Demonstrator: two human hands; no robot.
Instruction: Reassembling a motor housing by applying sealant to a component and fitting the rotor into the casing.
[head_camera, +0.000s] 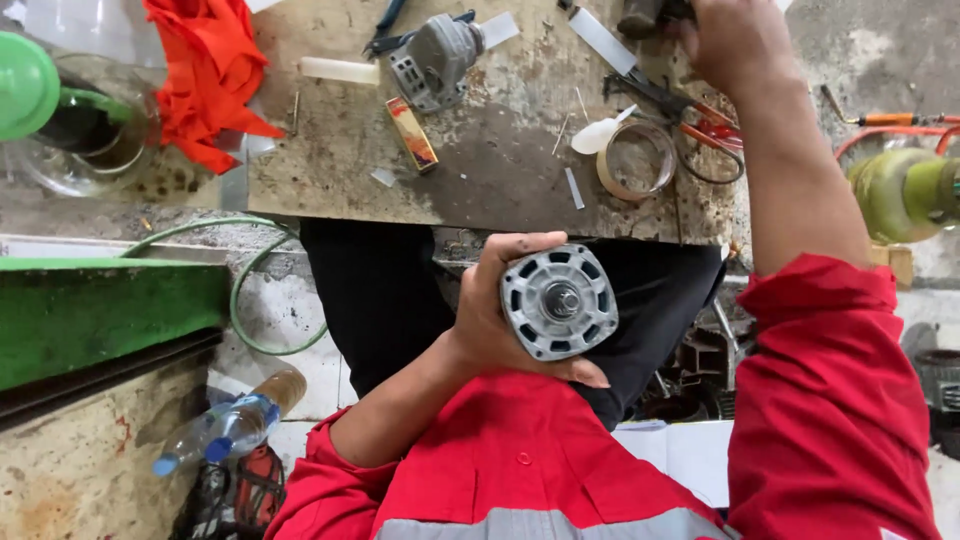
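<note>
In left hand (490, 320): grey motor housing (558, 301)

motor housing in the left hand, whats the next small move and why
Probably close the right hand on the dark tool at the bench's far edge. The left hand already holds the grey motor housing shaft-up over the lap, while the right hand only reaches that tool.

The left hand (497, 310) is curled in a firm grip close to the chest, forearm bent. The right hand (735, 40) reaches far forward, arm extended, its fingers hidden.
</note>
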